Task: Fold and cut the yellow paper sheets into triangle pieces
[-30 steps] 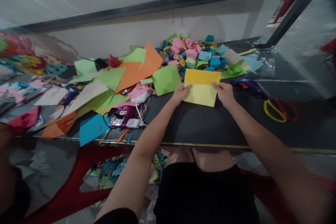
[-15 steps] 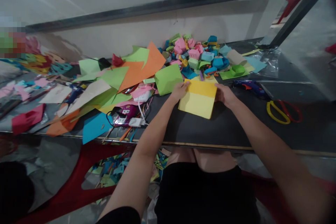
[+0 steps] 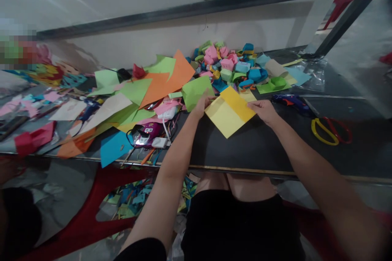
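Observation:
A folded yellow paper sheet (image 3: 226,114) lies turned at an angle on the dark table (image 3: 263,151), its upper strip a deeper yellow. My left hand (image 3: 202,104) pinches its upper left corner, next to a green sheet (image 3: 194,91). My right hand (image 3: 265,110) grips the sheet's right corner with curled fingers.
A heap of small folded paper pieces (image 3: 232,65) sits behind the sheet. Loose coloured sheets (image 3: 134,94) cover the table's left half, with a charger and cables (image 3: 153,136) near the front edge. A blue glue gun (image 3: 289,101) and yellow-and-red scissors (image 3: 329,130) lie to the right.
The top flap of the yellow sheet has been folded down onto the table. Both hands have then turned the sheet so that a corner points toward me.

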The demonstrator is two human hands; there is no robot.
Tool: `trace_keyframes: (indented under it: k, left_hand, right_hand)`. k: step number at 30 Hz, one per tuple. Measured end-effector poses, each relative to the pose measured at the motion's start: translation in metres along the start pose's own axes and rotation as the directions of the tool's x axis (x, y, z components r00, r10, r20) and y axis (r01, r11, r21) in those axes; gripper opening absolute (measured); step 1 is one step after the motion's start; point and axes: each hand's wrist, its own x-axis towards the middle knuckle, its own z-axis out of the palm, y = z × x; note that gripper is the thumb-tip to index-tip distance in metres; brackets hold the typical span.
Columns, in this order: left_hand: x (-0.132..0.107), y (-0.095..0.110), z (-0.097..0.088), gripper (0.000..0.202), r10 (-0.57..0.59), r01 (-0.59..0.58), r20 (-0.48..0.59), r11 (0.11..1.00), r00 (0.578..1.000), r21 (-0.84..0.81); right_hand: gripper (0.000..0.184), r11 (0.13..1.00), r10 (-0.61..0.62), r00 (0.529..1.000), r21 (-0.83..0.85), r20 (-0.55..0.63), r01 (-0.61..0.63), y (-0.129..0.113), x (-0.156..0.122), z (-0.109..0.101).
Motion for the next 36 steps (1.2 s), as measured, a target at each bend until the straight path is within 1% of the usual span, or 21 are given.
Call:
trace_keyframes:
  k: [2,3,5,6,8,10,12,14,16,19,22,24,26,29,33,34,36]
  left_hand:
    - [0.000,0.001,0.003,0.066,-0.045,0.036,-0.069,0.991,0.997,-0.127]
    - [0.000,0.000,0.007,0.062,-0.047,0.028,-0.107,0.985,0.993,-0.170]
    - [0.001,-0.007,0.017,0.051,0.013,-0.041,-0.155,0.982,0.988,-0.184]
    - [0.001,-0.011,0.021,0.046,0.056,-0.087,-0.172,0.981,0.984,-0.174]
    - [0.001,-0.019,0.028,0.040,0.098,-0.125,-0.198,0.984,0.975,-0.124]
    - [0.001,-0.023,0.029,0.033,0.090,-0.104,-0.188,0.993,0.978,-0.061]
    - [0.000,-0.022,0.028,0.028,0.069,-0.072,-0.163,0.997,0.984,-0.010]
    - [-0.001,-0.020,0.025,0.026,0.060,-0.058,-0.152,0.998,0.987,0.021]
    - [-0.002,-0.018,0.024,0.024,0.059,-0.055,-0.164,0.998,0.985,0.029]
    - [-0.002,-0.019,0.026,0.021,0.068,-0.057,-0.204,0.996,0.977,0.061]
    - [-0.001,-0.020,0.028,0.019,0.107,-0.076,-0.262,0.989,0.959,0.124]
    - [-0.001,-0.020,0.029,0.021,0.141,-0.102,-0.298,0.985,0.944,0.142]
    - [-0.001,-0.020,0.030,0.025,0.172,-0.140,-0.310,0.983,0.935,0.121]
    - [-0.002,-0.019,0.033,0.032,0.191,-0.183,-0.307,0.982,0.932,0.054]
    - [-0.006,-0.015,0.035,0.039,0.167,-0.161,-0.298,0.986,0.940,0.042]
    - [-0.007,-0.014,0.035,0.040,0.158,-0.148,-0.289,0.987,0.944,0.057]
    - [-0.009,-0.011,0.033,0.040,0.140,-0.117,-0.279,0.988,0.950,0.099]
  right_hand:
    - [0.042,0.996,-0.067,0.988,0.046,-0.136,0.074,0.003,0.003,0.002]
    - [0.045,0.993,-0.083,0.980,0.070,-0.183,0.097,0.004,0.004,0.003]
    - [0.046,0.987,-0.077,0.970,0.118,-0.231,0.106,0.006,0.005,0.004]
    - [0.043,0.987,-0.052,0.974,0.136,-0.220,0.083,0.006,0.005,0.005]
    - [0.036,0.989,0.042,0.989,0.146,-0.139,-0.021,0.005,0.004,0.005]
    - [0.031,0.979,0.151,0.988,0.145,-0.041,-0.143,0.003,0.003,0.005]
    - [0.029,0.965,0.206,0.978,0.163,0.012,-0.205,0.000,0.001,0.005]
    - [0.029,0.963,0.192,0.981,0.188,0.023,-0.193,-0.001,0.000,0.005]
    - [0.031,0.975,0.141,0.990,0.172,0.024,-0.143,-0.001,0.000,0.005]
    - [0.034,0.993,0.060,0.998,0.096,0.027,-0.062,0.003,0.001,0.005]
    - [0.034,1.000,0.003,1.000,0.029,0.029,-0.004,0.008,0.003,0.004]
    - [0.034,0.999,-0.036,0.999,0.009,-0.013,0.037,0.011,0.005,0.004]
    - [0.034,0.997,-0.077,0.995,0.005,-0.063,0.077,0.013,0.006,0.005]
    - [0.037,0.992,-0.118,0.990,0.038,-0.076,0.121,0.015,0.005,0.009]
    - [0.042,0.986,-0.145,0.987,0.071,-0.073,0.150,0.013,0.000,0.010]
    - [0.043,0.989,-0.134,0.989,0.061,-0.060,0.138,0.011,0.000,0.009]
    - [0.049,0.996,-0.083,0.997,0.022,0.005,0.083,0.006,0.000,0.003]
